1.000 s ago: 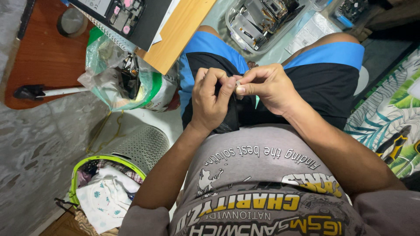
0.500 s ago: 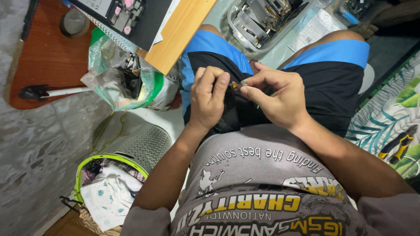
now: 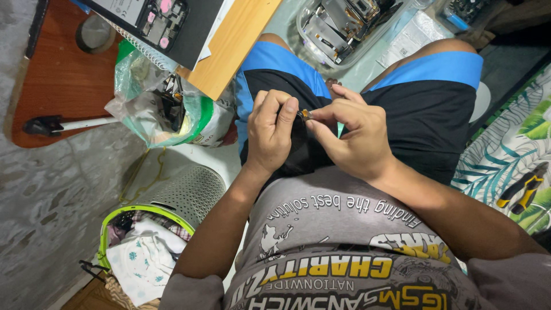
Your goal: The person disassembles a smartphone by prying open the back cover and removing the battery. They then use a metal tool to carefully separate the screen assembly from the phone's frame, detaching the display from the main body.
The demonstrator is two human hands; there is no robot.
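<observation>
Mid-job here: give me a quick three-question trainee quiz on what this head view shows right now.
1. True or false: both hands meet on the small dark part over the lap.
2. What lies on the leaf-patterned cloth at far right? A pliers B cup C phone
3. Fill in: the grey mesh basket has a ____ rim.

Key: 1 true, the left hand and right hand pinch it between fingertips. 2 A, the yellow-handled pliers. 3 green.
</observation>
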